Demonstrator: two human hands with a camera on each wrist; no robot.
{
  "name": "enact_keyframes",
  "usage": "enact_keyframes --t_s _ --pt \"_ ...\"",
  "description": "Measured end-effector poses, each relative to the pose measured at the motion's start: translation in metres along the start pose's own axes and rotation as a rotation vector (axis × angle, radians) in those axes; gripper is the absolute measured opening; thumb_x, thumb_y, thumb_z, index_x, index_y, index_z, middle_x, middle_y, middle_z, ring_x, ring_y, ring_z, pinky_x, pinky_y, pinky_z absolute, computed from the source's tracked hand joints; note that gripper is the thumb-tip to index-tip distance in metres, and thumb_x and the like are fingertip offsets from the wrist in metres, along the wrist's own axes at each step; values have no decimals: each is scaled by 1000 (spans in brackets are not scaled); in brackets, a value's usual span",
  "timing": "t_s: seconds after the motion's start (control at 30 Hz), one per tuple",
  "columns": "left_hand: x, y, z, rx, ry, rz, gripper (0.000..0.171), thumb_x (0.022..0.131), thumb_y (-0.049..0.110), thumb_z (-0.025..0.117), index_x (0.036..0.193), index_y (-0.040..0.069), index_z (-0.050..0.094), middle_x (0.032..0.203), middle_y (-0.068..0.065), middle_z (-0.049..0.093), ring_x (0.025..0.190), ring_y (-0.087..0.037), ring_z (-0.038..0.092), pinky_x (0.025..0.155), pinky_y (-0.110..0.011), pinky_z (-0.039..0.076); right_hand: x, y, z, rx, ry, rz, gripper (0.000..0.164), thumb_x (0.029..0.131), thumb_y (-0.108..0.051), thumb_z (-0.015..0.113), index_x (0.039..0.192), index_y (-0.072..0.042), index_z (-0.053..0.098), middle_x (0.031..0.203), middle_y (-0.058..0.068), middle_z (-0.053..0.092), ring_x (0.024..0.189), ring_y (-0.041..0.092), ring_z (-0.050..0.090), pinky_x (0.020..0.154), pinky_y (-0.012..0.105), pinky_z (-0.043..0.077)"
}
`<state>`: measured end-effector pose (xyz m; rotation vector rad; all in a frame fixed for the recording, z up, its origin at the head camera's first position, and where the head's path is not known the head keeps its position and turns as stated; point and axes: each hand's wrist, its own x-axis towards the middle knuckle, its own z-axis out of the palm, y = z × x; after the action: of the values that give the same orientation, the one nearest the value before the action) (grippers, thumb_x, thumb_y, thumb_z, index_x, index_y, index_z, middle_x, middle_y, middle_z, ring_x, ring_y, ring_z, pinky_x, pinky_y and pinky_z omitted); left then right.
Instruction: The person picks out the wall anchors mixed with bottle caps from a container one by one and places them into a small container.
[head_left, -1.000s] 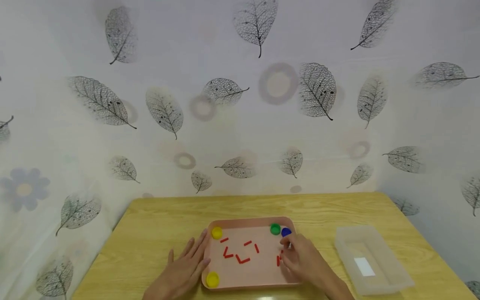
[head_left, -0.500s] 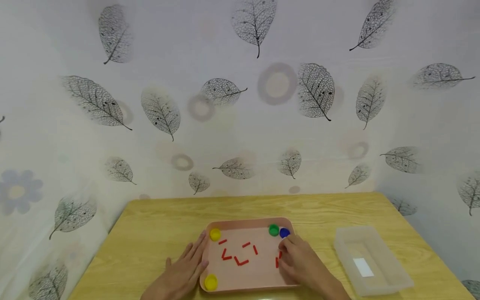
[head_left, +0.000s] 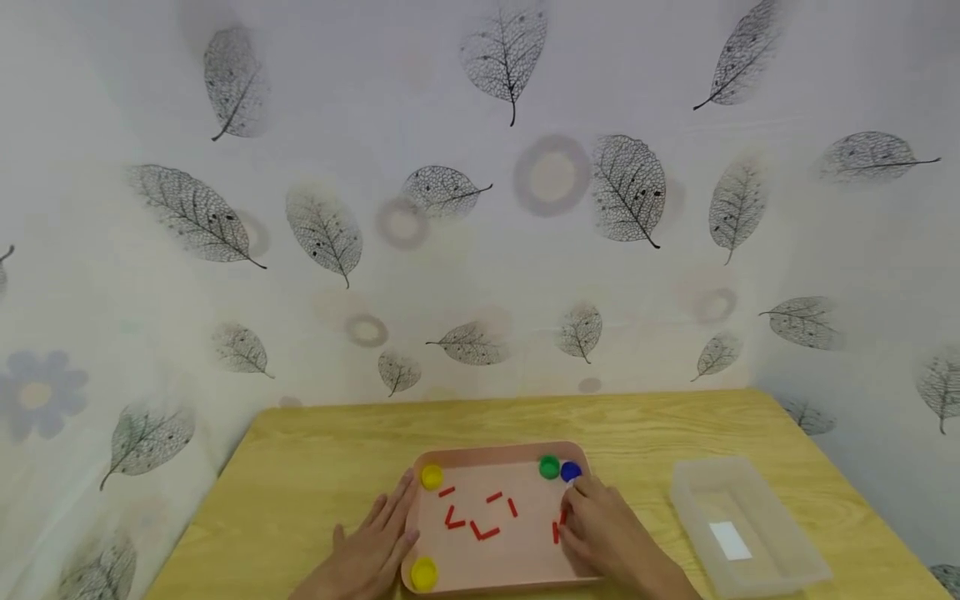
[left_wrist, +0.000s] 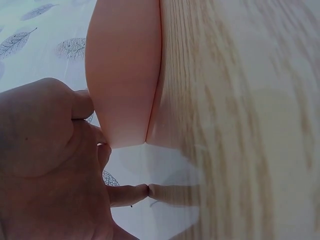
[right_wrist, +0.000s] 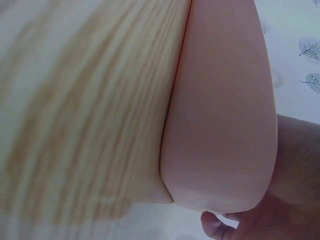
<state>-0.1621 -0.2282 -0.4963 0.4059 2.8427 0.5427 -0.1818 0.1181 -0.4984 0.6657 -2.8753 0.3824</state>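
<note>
While the left hand (head_left: 367, 547) lies with straight fingers against the left wall of the pink tray (head_left: 517, 560), gripping nothing, the right hand (head_left: 606, 529) curls its fingers at the tray's right side; cannot tell whether it grasps anything, though something pale shows by the fingertips. Near left corner: yellow cup (head_left: 423, 575). Mid-tray: red sticks (head_left: 491, 533), loose, some meeting at angles; two more just beside the right hand, one partly hidden. Far left corner: second yellow cup (head_left: 431, 477). Far right: green cup (head_left: 549, 467) beside blue cup (head_left: 571, 472). Off right, apart from the tray, translucent box (head_left: 690, 500) with white label (head_left: 730, 541), on the counter (head_left: 330, 467). Behind: leaf-printed cloth (head_left: 480, 275). Progress, by judgement: partway; four cups stand near three corners, sticks remain scattered, right side looks unfinished. Versus a second ago: right hand leaves more of the blue cup bare; left hand and sticks look unmoved
</note>
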Motion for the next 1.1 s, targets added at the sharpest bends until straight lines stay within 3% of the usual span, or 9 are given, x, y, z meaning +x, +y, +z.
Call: enact_keyframes --t_s 0.17,0.33,0.67,0.9,1.1 --pt "-1 0 1 -13 19 8 63 99 58 21 153 30 5 158 11 4 139 -32 25 80 -86 8 0 0 0 -1 -4 -12 9 79 -20 70 82 -17 62 79 -12 47 72 6 42 66 29 42" --pt "-2 1 0 -15 19 11 63 99 57 21 153 29 4 158 10 4 139 -33 24 80 -86 8 -2 -1 0 15 42 -10 10 79 -21 70 83 -19 62 81 -12 46 73 7 42 67 29 44" --pt "-1 2 1 -17 10 16 64 100 56 21 154 26 5 159 7 5 139 -34 24 80 -86 9 -3 -3 -7 116 16 116 13 81 -24 71 90 -19 64 85 -12 48 79 8 44 71 25 48" --pt "-1 3 3 -6 11 -2 65 98 59 20 154 27 7 159 7 6 139 -34 25 80 -86 9 -6 1 -21 155 201 28 19 73 -17 78 86 -17 65 85 -11 54 80 7 47 70 23 49" --pt "0 3 4 -2 -1 -16 66 98 60 20 154 28 6 159 8 7 139 -33 25 81 -86 8 -16 6 -34 225 296 -5 21 74 -12 78 87 -19 63 85 -15 50 78 7 48 68 20 48"
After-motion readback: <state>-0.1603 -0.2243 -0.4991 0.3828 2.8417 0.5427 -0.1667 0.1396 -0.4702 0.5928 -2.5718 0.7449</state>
